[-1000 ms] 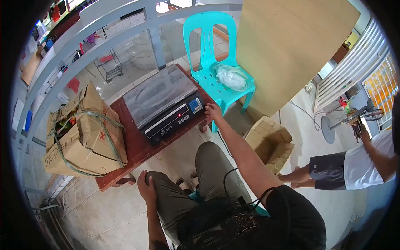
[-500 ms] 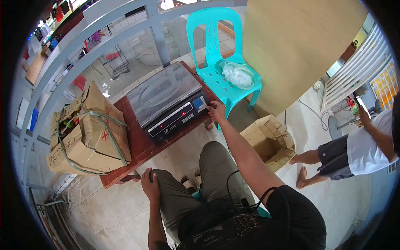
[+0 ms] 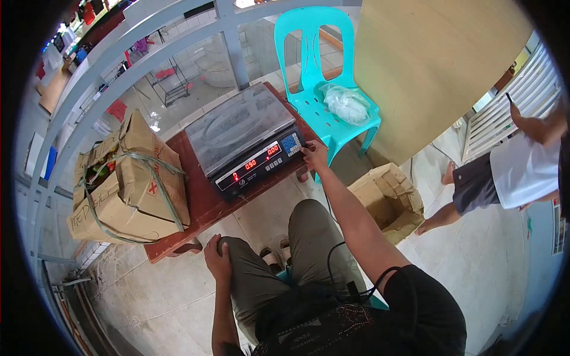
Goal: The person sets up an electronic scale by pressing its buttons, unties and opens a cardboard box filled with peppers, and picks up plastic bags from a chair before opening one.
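Note:
A black digital scale (image 3: pixel 255 169) with a grey, flat pan rests on a low red-brown table (image 3: pixel 205 216); red digits glow on its front display. My right hand (image 3: pixel 314 155) is at the right end of the scale's keypad, fingertips touching its edge, fingers partly spread and holding nothing. On my left knee lies my left hand (image 3: pixel 218 255), empty, its fingers apart. Left of the scale, a tied cardboard box (image 3: pixel 133 190) stands on the table, its top partly open with red and green things showing inside.
Behind the table are a turquoise chair (image 3: pixel 314 71) bearing a plastic bag (image 3: pixel 345 105), and a grey railing (image 3: pixel 231 50). An open cardboard box (image 3: pixel 389 199) sits on the floor at right. Another person (image 3: pixel 522 172) walks at far right, near a wooden panel (image 3: pixel 433 71).
Digits now show across the scale's display, where only small red lights showed before. The other person has moved farther up in the view. My hands have stayed nearly in place.

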A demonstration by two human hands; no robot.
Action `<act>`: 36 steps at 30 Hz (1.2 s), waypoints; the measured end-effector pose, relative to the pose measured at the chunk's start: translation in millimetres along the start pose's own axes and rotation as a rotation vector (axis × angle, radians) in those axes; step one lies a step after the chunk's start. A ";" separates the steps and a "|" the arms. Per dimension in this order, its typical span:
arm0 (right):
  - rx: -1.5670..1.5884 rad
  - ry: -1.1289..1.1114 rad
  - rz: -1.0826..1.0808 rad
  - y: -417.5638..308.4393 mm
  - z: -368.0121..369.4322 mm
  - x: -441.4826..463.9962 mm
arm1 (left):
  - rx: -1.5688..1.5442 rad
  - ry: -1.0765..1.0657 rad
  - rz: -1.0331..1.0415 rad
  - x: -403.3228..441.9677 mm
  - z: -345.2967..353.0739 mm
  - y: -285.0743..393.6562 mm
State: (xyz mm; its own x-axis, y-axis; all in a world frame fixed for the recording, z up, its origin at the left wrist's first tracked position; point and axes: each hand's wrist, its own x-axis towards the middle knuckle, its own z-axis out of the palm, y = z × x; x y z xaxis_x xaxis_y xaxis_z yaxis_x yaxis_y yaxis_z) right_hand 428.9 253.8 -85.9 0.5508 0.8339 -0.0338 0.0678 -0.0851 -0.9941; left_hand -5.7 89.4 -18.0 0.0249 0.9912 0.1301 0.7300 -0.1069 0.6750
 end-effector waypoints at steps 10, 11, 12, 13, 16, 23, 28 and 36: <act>0.156 -0.128 0.115 0.3 -9.0 1.0 | 0.019 0.004 -0.003 -0.5 1.9 -3.5; 0.151 -0.126 0.107 -0.8 -8.9 0.1 | 0.008 0.007 -0.004 -0.7 2.0 -3.7; 0.145 -0.124 0.099 0.5 -9.0 -0.3 | -0.003 0.010 -0.005 -1.1 2.1 -4.3; 0.148 -0.116 0.083 2.0 -8.8 -0.9 | -0.013 0.013 -0.006 -1.7 2.1 -4.9; 0.092 -0.103 0.045 -0.6 -8.9 -5.7 | -0.006 0.019 0.006 -2.0 1.3 -4.8; -0.568 -0.035 -0.467 -4.9 -15.4 -38.5 | 0.002 0.023 0.019 -1.0 3.4 -9.5; -0.668 -0.146 -0.552 -17.1 -21.1 -66.0 | -0.025 0.012 0.008 -0.8 1.4 -5.0; -0.905 -0.265 -0.500 -9.2 -16.8 -74.7 | 0.002 0.008 0.020 -0.3 4.1 -7.9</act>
State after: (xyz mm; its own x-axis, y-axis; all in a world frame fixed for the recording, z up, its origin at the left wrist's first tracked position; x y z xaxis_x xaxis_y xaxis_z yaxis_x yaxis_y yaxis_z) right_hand 401.0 183.2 -72.5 0.0987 0.9688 0.2272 0.8885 0.0170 -0.4587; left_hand -8.7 90.3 -26.3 0.0344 0.9882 0.1494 0.7308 -0.1269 0.6707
